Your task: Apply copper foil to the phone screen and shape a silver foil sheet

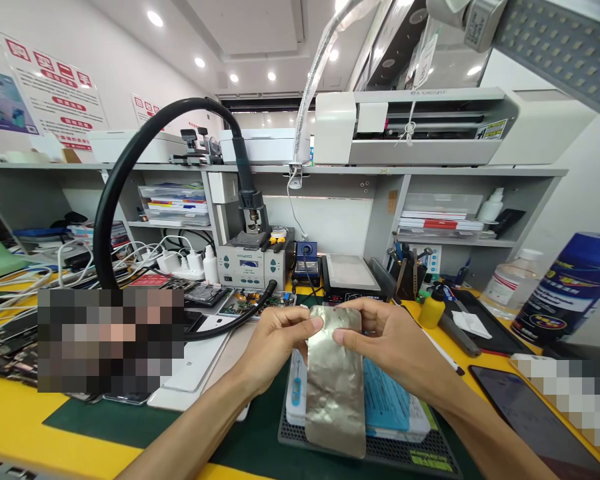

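A crinkled, silver-coloured foil piece [336, 393], a long rectangle with rounded lower corners, hangs upright in front of me; whether it is a flat sheet or a pouch I cannot tell. My left hand [283, 340] pinches its upper left edge between thumb and fingers. On the upper right edge, my right hand [377, 333] grips it the same way, thumb in front and fingers behind. Behind and below the foil lies a blue and white packet [387, 400], partly covered by it. The packet rests on a dark perforated mat [400, 452] with yellow-green print.
A hot-air station [253, 265] with a thick black hose [105, 200] stands at the back left. Phones [195, 367] lie left, near a blurred patch. On the right are a tablet [535, 413], a yellow bottle [431, 310] and a blue spray can [570, 287].
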Motion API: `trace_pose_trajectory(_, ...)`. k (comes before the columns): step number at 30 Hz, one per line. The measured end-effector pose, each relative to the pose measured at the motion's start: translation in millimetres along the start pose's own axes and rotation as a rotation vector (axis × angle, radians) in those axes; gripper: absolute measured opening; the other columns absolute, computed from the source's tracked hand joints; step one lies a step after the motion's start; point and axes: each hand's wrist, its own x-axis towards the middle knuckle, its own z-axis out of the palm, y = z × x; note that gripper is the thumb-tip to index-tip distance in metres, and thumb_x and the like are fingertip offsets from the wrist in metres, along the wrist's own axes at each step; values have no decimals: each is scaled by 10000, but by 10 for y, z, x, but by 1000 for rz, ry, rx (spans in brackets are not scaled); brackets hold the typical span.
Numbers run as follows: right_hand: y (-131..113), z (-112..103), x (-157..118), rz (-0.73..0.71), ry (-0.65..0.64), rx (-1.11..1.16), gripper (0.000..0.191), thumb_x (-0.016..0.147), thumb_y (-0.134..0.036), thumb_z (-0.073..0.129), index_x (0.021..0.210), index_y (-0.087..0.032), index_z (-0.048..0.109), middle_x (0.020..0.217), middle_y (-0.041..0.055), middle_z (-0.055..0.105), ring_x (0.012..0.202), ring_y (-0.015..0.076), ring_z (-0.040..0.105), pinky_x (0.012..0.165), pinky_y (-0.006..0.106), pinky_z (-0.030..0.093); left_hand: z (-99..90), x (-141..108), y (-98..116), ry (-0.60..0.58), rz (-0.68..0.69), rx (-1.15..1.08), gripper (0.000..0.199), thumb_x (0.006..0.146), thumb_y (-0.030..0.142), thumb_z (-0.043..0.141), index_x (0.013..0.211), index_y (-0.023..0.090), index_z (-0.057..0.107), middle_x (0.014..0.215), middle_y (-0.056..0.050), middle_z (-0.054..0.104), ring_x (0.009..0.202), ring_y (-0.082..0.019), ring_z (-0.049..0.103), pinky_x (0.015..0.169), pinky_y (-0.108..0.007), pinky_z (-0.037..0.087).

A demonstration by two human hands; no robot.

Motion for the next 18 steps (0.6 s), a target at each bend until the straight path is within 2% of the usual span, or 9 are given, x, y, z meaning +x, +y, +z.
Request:
trace_pose_trajectory(6,-23,37,-12,-14,14,44,277,881,-295,695,1134,-190,655,902,24,739,831,210,679,689,300,517,24,-18,9,21,18,-38,266,829,361,759,715,132,689,656,11,573,585,-102,491,546,-224,381)
trace_pose_trajectory(11,-16,78,-22,-76,54,23,213,898,-291,683,1089,-199,661,924,18,743,849,198,690,708,284,524,94,-31,-25,5,-15,-159,225,773,267,827,911,153,691,814,-9,645,764,-140,587,684,-244,448)
trace_pose_trajectory(13,-4,101,-23,-84,50,28,205,902,-279,674,1090,-197,658,919,18,739,847,197,684,705,284,520,107,-24,-49,10,-36,-212,212,774,248,826,898,158,679,813,-4,645,768,-140,600,706,-252,461)
trace_pose_trajectory(18,32,163,-30,-80,35,32,182,908,-255,654,1081,-199,648,913,19,726,841,199,653,706,296,507,84,-8,-75,19,-101,-302,200,747,226,839,813,141,671,776,-15,678,660,-119,599,637,-241,463)
